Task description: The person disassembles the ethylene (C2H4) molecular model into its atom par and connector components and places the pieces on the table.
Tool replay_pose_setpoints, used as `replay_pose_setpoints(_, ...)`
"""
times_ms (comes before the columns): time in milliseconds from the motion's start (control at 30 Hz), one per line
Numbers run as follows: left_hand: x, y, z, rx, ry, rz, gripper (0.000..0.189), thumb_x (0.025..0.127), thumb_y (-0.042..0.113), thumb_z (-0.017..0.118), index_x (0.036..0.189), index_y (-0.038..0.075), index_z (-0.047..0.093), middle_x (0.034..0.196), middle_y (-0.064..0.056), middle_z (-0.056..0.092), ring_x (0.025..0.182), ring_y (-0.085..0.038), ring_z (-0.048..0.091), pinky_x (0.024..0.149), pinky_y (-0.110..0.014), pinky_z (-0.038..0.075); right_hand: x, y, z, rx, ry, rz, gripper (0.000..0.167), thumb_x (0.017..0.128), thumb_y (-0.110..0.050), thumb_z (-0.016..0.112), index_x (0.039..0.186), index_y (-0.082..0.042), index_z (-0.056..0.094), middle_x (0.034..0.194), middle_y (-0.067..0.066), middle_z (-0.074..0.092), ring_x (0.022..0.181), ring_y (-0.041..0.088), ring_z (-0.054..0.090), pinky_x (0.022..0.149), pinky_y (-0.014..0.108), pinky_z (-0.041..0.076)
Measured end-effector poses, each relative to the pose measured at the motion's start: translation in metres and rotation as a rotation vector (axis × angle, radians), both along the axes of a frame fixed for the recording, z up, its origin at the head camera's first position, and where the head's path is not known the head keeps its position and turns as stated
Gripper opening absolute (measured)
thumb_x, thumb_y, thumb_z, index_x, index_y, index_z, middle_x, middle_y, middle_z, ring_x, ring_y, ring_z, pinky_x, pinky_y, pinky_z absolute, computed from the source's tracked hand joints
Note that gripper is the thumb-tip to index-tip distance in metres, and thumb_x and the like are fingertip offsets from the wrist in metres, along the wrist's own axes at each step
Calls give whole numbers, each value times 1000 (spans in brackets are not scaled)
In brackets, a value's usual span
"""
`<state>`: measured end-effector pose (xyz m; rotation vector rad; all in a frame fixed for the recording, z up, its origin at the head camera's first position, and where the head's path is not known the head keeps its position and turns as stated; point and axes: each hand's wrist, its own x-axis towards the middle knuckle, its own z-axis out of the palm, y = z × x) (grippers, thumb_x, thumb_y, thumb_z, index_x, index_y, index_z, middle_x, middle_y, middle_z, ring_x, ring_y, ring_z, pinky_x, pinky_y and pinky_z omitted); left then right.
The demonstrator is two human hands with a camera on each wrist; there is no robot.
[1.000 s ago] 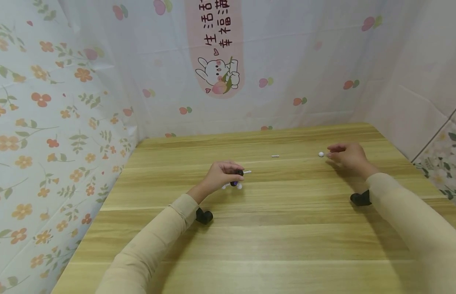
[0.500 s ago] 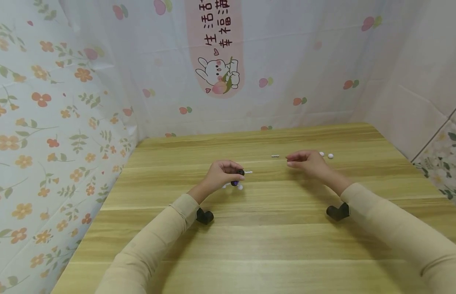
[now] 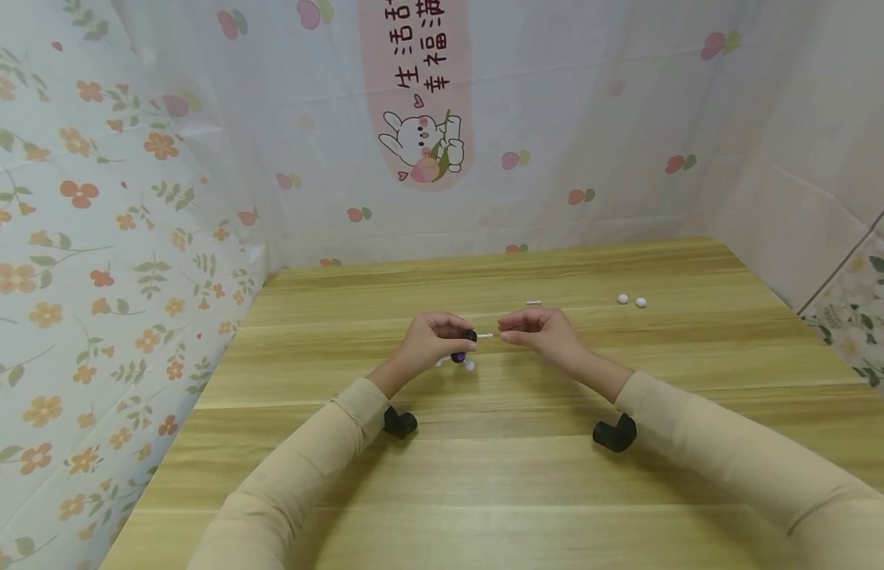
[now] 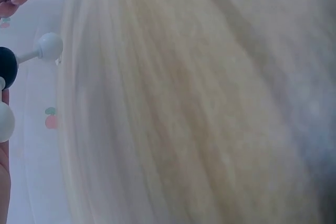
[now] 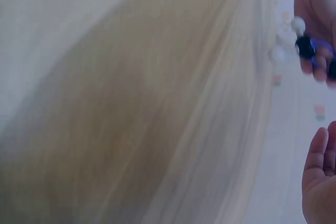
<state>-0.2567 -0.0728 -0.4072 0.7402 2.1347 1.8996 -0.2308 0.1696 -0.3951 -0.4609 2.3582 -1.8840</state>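
In the head view, pinched a small black, purple and white ball-and-stick model (image 3: 459,358) in the left hand (image 3: 424,342) above the wood-grain table (image 3: 485,475); held the right hand (image 3: 545,332), with thumb and fingertips parted, near the model's thin white peg (image 3: 485,336). In the left wrist view, saw a round white ball (image 4: 51,46) on the model, apart from the right hand. In the right wrist view, saw the model against the left hand's fingers.
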Motion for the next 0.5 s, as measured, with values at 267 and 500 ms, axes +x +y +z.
replay_pose_setpoints(267, 4, 3, 1, 3, -29, -12, 33, 82, 1, 77, 109, -13, 65, 93, -10, 73, 84, -20, 69, 76, -36, 57, 3, -15, -3, 0, -26, -4, 26, 88, -12, 74, 108, 4, 70, 104, 11, 70, 89, 16, 65, 79, 28, 55)
replay_pose_setpoints(500, 5, 3, 2, 8, -22, -21, 26, 83, 4, 77, 105, -7, 69, 92, -10, 73, 84, -21, 70, 76, -37, 57, 4, -18, -3, 60, -23, -38, 25, 88, -17, 74, 105, 2, 72, 100, 8, 71, 84, 17, 63, 76, 40, 53)
